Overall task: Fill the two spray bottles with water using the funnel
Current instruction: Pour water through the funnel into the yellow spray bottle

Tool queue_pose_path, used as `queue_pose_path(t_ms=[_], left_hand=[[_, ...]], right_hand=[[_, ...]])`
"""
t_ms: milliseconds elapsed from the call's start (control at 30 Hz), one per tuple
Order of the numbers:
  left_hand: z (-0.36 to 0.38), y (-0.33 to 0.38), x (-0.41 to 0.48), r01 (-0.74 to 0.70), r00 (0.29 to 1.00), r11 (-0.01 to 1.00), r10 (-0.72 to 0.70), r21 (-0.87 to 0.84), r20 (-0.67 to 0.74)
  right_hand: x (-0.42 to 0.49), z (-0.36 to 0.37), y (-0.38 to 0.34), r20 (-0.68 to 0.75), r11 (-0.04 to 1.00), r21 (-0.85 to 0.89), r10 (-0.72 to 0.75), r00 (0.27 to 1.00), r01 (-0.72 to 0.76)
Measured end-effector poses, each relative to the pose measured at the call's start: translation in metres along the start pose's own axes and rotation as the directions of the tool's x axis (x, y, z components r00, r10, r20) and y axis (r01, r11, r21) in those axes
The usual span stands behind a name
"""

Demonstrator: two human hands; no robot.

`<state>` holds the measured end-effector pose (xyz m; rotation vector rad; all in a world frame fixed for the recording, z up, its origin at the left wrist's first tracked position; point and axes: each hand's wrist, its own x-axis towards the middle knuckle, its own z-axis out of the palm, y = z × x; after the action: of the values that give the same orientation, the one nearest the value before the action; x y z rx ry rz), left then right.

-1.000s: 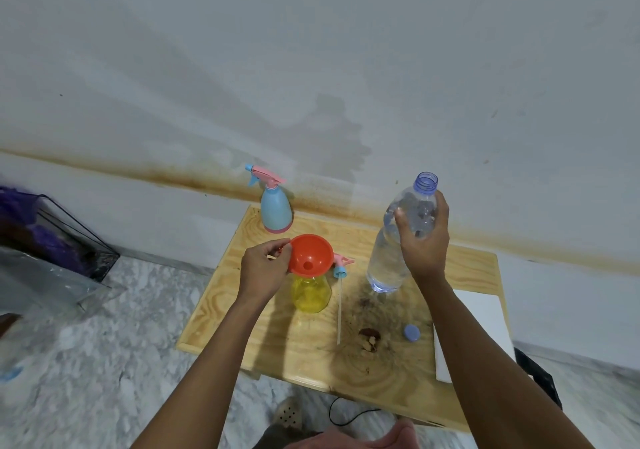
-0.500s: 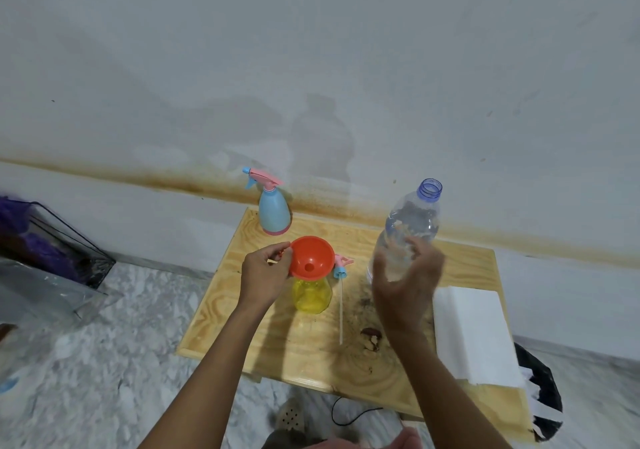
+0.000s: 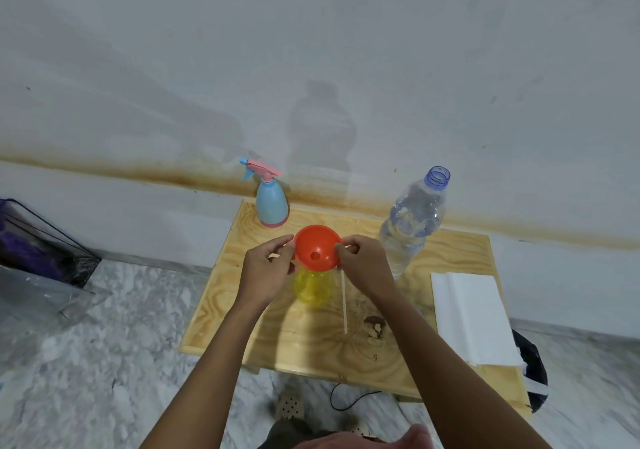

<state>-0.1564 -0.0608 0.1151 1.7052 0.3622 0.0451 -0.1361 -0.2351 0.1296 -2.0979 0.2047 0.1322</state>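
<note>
An orange funnel sits in the neck of a yellow spray bottle at the middle of the wooden table. My left hand pinches the funnel's left rim and my right hand pinches its right rim. A blue spray bottle with a pink trigger head stands at the table's back edge. A clear, uncapped water bottle stands upright to the right of the funnel, free of both hands. A thin white dip tube lies beside the yellow bottle; its spray head is hidden behind my right hand.
White folded paper lies on the table's right side. Small brown bits lie near the front. A wire rack with a purple thing stands on the marble floor at left. A dark bin sits behind the table's right corner.
My right hand set the water bottle down on the table, let it go and moved left to the funnel's rim. My left hand stayed on the funnel.
</note>
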Motion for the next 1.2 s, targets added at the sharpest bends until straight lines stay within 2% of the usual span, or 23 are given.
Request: queue_pose_path(t_ms=[100,167,233,333,433,500,633,833,1033,1200], left_hand=[[-0.005,-0.006,0.004,0.035,0.999,0.993,-0.031,-0.110,0.038],[-0.008,-0.013,0.010,0.059,0.997,0.991,-0.052,-0.118,0.062],[-0.008,-0.022,0.016,0.047,0.991,0.998,-0.040,-0.052,0.127],[-0.002,-0.035,0.021,-0.055,0.955,0.995,0.028,0.085,0.294],[0.004,-0.040,0.021,-0.145,0.904,0.948,0.011,0.284,0.427],[0.008,-0.043,0.021,-0.184,0.886,0.934,0.023,0.305,0.462],[0.015,-0.047,0.028,-0.229,0.914,0.916,0.086,0.330,0.396],[0.015,-0.052,0.036,-0.265,0.918,0.903,0.129,0.338,0.376],[0.016,-0.055,0.039,-0.296,0.910,0.899,0.162,0.324,0.381],[0.016,-0.060,0.038,-0.308,0.911,0.900,0.185,0.309,0.369]], right_hand=[[-0.001,-0.002,0.000,-0.026,1.000,0.017,-0.001,1.000,0.002],[-0.002,-0.005,0.000,-0.024,0.999,0.038,-0.007,1.000,0.008],[-0.004,-0.009,0.001,-0.017,0.998,0.056,-0.025,1.000,0.026],[-0.007,-0.021,0.005,-0.028,0.995,0.099,-0.030,0.999,0.033],[-0.014,-0.036,0.018,-0.068,0.990,0.142,-0.002,0.998,0.011],[-0.017,-0.043,0.033,-0.102,0.989,0.148,0.041,0.994,-0.025],[-0.021,-0.040,0.070,-0.192,0.988,0.074,0.150,0.970,-0.138],[-0.016,-0.015,0.110,-0.327,0.981,-0.092,0.131,0.936,-0.170],[-0.012,0.008,0.143,-0.386,0.984,-0.080,0.119,0.915,-0.162],[-0.011,0.015,0.161,-0.378,0.967,-0.028,0.223,0.898,-0.252]])
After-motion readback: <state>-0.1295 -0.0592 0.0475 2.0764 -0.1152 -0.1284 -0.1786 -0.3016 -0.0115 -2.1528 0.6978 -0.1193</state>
